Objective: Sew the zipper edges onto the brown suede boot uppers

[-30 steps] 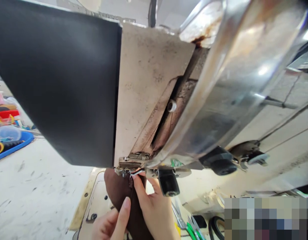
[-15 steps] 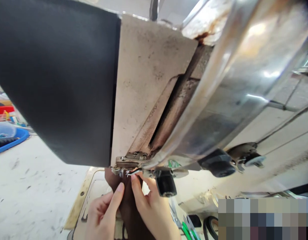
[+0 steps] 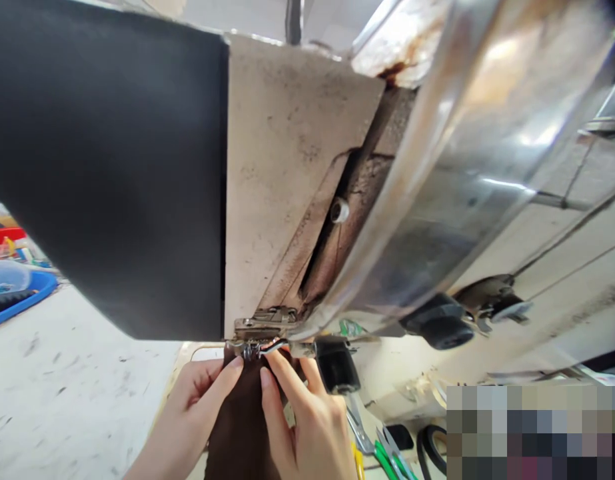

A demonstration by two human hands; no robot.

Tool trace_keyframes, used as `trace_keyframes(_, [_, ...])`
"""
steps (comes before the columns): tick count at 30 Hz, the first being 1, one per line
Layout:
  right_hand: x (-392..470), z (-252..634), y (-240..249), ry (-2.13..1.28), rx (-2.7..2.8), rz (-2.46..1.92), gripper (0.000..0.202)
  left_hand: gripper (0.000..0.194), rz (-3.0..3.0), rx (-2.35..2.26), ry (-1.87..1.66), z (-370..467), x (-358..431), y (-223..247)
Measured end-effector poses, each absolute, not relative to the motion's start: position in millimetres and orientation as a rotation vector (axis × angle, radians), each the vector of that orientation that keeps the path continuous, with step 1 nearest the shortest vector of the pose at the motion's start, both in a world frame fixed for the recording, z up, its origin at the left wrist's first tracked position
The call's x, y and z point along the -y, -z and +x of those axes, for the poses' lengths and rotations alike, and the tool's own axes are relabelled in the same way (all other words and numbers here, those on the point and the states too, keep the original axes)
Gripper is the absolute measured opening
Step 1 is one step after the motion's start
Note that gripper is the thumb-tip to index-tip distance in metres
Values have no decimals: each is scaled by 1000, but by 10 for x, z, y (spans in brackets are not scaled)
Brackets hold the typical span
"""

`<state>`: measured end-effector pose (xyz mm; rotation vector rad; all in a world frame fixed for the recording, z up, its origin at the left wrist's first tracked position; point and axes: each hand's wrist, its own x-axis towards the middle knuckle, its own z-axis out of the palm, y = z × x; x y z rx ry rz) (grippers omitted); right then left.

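Observation:
A sewing machine head [image 3: 287, 167] fills the upper middle, its presser foot [image 3: 251, 351] low over a dark brown piece of fabric [image 3: 242, 427]. My left hand [image 3: 194, 403] is closed on the fabric's left edge, thumb on top just beside the foot and fingers curled. To the right, my right hand [image 3: 307, 413] holds the cloth with its thumb and fingers. One of its fingers reaches up by the foot, while its other fingertips are partly hidden behind the machine. Under the foot, the needle point and stitching are too small to make out.
A white, dark-flecked tabletop [image 3: 62, 393] spreads out on the left, with a blue tray [image 3: 37, 298] at its far side. Green-handled scissors [image 3: 387, 457] and a roll of black tape [image 3: 434, 443] lie at the lower right. Black knobs [image 3: 337, 367] jut from the machine.
My left hand has moved up along the fabric, closer to the presser foot. My right hand's fingers have shifted on the cloth. A small metal lever end now shows in the machine's slot.

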<state>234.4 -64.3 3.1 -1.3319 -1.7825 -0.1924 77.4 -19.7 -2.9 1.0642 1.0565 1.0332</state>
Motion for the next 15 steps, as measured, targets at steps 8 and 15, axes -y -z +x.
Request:
trace_keyframes(8, [557,2408,-63,74,1795,-1435,22,70,831,-1063,-1089,903,124,-48])
trace_keyframes(15, [554,2427,-61,5,1785,-1476,27,65,885,-989,-1090,883,135,-88])
